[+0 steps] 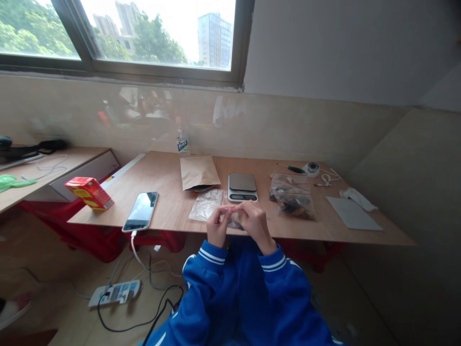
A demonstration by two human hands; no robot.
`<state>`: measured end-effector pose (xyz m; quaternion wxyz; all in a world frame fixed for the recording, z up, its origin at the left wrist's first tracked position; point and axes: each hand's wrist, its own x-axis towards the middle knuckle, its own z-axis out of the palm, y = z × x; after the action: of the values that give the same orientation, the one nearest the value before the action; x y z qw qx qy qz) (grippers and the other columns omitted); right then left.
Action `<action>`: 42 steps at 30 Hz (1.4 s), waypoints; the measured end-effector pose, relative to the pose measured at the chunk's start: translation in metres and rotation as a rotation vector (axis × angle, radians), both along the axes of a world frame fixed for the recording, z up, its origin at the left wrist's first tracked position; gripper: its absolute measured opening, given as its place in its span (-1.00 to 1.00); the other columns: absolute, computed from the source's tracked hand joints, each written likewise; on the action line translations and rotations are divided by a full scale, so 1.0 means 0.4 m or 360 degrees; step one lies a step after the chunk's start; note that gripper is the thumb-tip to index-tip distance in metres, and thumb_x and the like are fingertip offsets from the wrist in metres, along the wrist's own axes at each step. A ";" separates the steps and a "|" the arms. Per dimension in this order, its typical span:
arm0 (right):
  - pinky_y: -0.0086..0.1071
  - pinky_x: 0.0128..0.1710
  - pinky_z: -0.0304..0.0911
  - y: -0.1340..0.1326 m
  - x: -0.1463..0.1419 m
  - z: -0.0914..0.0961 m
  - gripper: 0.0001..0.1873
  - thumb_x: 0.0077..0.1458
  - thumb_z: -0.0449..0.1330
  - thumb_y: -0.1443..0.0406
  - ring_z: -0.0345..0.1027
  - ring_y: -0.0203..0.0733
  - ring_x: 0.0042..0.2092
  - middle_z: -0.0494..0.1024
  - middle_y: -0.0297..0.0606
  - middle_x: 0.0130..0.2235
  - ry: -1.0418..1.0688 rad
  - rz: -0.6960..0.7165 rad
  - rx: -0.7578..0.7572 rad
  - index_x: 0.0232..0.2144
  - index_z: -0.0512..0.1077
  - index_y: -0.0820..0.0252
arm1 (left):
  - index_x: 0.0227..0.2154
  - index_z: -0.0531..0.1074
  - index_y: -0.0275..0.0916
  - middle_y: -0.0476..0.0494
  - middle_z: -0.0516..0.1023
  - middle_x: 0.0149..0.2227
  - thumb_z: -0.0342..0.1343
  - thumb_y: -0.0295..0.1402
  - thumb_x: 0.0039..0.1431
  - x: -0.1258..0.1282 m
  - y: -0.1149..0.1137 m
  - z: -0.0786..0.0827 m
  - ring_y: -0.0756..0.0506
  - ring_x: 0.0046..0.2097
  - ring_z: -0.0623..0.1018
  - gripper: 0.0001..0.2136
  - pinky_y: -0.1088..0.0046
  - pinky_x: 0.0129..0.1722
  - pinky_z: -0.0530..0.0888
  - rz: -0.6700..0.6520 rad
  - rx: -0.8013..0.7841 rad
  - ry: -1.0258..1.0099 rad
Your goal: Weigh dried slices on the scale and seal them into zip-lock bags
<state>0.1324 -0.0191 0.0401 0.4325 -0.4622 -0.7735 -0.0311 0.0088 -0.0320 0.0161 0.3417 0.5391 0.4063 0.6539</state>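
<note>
My left hand (218, 226) and my right hand (255, 222) meet at the table's front edge, with thumbs and fingertips pinched together. Between and below them shows a small clear plastic bag (236, 222) with something dark in it; both hands seem to grip its top, though the fingers hide most of it. Just behind my hands stands a white kitchen scale (242, 182) with a grey plate and nothing on it. Beside my left hand lies a flat clear plastic bag (205, 205). To the right are zip bags (295, 204) with dark contents.
A brown paper pouch (200, 170), a bottle (183, 143), a phone (142, 211) on a charging cable and a red box (89, 193) stand or lie leftward. On the right are a screwdriver (296, 169), a tape roll (312, 168) and a white sheet (353, 214).
</note>
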 end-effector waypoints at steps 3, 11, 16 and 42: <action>-0.31 -0.27 0.17 0.000 -0.003 0.000 -0.66 0.24 -0.06 0.35 0.32 -0.13 -0.34 0.47 -0.23 -0.47 -0.0008 0.0034 -0.0008 -0.49 0.43 0.15 | -0.34 0.47 -0.21 -0.08 0.55 -0.32 0.13 -0.25 0.11 0.004 0.004 -0.003 -0.07 -0.23 0.51 -0.85 0.42 -0.19 0.42 -0.0029 -0.0004 -0.0044; -0.33 -0.25 0.25 0.002 0.019 -0.019 -0.79 0.22 0.05 0.21 0.36 -0.15 -0.29 0.50 -0.26 -0.39 0.0190 0.0252 -0.0223 -0.33 0.46 0.12 | -0.41 0.46 -0.23 -0.04 0.52 -0.40 0.15 -0.22 0.08 -0.023 0.025 -0.024 -0.05 -0.30 0.49 -0.83 0.44 -0.26 0.40 0.0115 -0.0004 -0.0064; -0.33 -0.33 0.19 -0.002 0.013 -0.022 -0.72 0.21 0.04 0.34 0.31 -0.16 -0.37 0.44 -0.27 -0.49 0.0103 0.0065 -0.0028 -0.52 0.41 0.14 | -0.36 0.47 -0.22 -0.06 0.54 -0.36 0.14 -0.23 0.10 -0.030 0.022 -0.015 -0.04 -0.30 0.50 -0.84 0.45 -0.27 0.40 0.0013 -0.0012 0.0007; -0.33 -0.23 0.19 0.005 0.035 0.006 -0.90 0.14 0.16 0.27 0.37 -0.18 -0.33 0.55 -0.31 -0.39 0.0017 0.0209 -0.0243 -0.37 0.49 0.10 | -0.46 0.50 -0.24 -0.06 0.51 -0.43 0.20 -0.25 0.04 -0.073 0.028 -0.006 -0.06 -0.31 0.48 -0.85 0.42 -0.27 0.39 -0.0004 0.0040 0.0075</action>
<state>0.1466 -0.0172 0.0425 0.4013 -0.4423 -0.7999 0.0588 -0.0204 -0.0210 0.0137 0.3260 0.5591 0.4054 0.6456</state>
